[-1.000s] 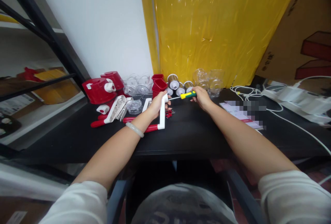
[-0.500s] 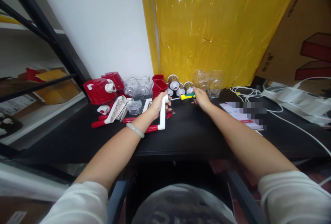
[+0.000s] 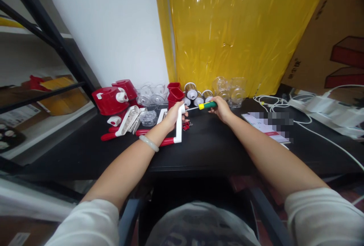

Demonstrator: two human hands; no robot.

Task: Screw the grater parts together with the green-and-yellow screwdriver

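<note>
A white crank handle (image 3: 179, 126) with a red grip is held in my left hand (image 3: 171, 118), its fingers wrapped round the upper end. My right hand (image 3: 221, 109) closes on the green and yellow handle of a screwdriver (image 3: 208, 105). The screwdriver's shaft points left and meets the crank's top end; the exact contact at the tip is too small to make out. Small red parts (image 3: 186, 126) lie on the black table just right of the crank. Behind my hands stand red feed chutes (image 3: 175, 95) and several grater drums (image 3: 191, 91).
Red housings (image 3: 110, 101), white handles (image 3: 130, 120) and a clear round part (image 3: 148, 118) sit to the left on the black table (image 3: 216, 151). Clear containers (image 3: 237, 93) stand behind my right hand. A phone-like screen (image 3: 263, 127), white cables (image 3: 273, 104) and power strips (image 3: 327, 111) are on the right.
My right hand's grip on the screwdriver handle has shifted slightly, and the handle looks turned a little. The left hand and the crank stay where they were.
</note>
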